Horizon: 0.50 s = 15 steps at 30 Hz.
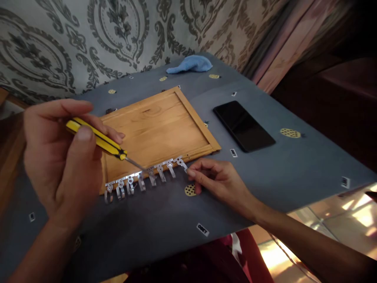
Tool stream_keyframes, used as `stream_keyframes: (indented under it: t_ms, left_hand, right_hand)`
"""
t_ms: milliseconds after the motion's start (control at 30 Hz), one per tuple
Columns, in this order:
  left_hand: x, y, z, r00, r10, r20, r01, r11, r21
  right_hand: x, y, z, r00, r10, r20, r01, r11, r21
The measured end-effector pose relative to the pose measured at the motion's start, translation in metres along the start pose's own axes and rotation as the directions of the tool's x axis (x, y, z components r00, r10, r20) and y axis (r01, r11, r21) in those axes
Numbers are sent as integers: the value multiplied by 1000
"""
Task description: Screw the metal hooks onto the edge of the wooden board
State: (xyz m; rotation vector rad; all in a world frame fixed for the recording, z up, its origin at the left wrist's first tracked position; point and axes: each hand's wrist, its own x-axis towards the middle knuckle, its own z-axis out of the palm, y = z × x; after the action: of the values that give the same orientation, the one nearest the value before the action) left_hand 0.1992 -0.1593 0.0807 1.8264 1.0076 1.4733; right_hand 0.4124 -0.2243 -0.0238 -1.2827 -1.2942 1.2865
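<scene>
My left hand (55, 157) is closed around the yellow and black handle of a screwdriver (103, 141). Its metal shaft slants down to the right, and the tip appears over the middle of a silver hook rail (160, 173); whether they touch, I cannot tell. The rail, with several curved hooks, lies along the near edge of a framed wooden board (150, 125). At the rail's right end, my right hand (219, 177) pinches the last hook between thumb and finger. Small dark holes show in the board's edge just right of the rail.
The board lies on a table with a grey-blue patterned cloth (241, 208). A black phone (244, 125) lies right of the board, and a light-blue cloth (191, 64) is at the back. A patterned curtain (118, 35) hangs behind the table.
</scene>
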Motion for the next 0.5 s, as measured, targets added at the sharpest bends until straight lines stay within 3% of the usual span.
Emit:
stream_keyframes:
  t_ms: [100, 200, 267, 333, 400, 500]
  left_hand:
    - [5, -9, 3, 997, -76, 15, 78, 993, -94]
    - [6, -16, -3, 966, -156, 208, 129, 982, 139]
    - [5, -19, -4, 887, -210, 412, 52, 930, 363]
    - [4, -20, -2, 770, -253, 586, -94, 863, 496]
    - [2, -23, 2, 680, -277, 679, -218, 808, 548]
    - [-1, -27, 11, 612, -342, 713, -303, 732, 611]
  right_hand:
    - [1, 1, 0, 1000, 3, -8, -3, 1000, 21]
    - [3, 2, 0, 1000, 11, 3, -11, 1000, 24]
    - [3, 2, 0, 1000, 5, 2, -5, 1000, 17]
    - [2, 2, 0, 1000, 4, -1, -4, 1000, 0]
    - [2, 2, 0, 1000, 11, 2, -11, 1000, -18]
    - [1, 2, 0, 1000, 12, 1, -12, 999, -31]
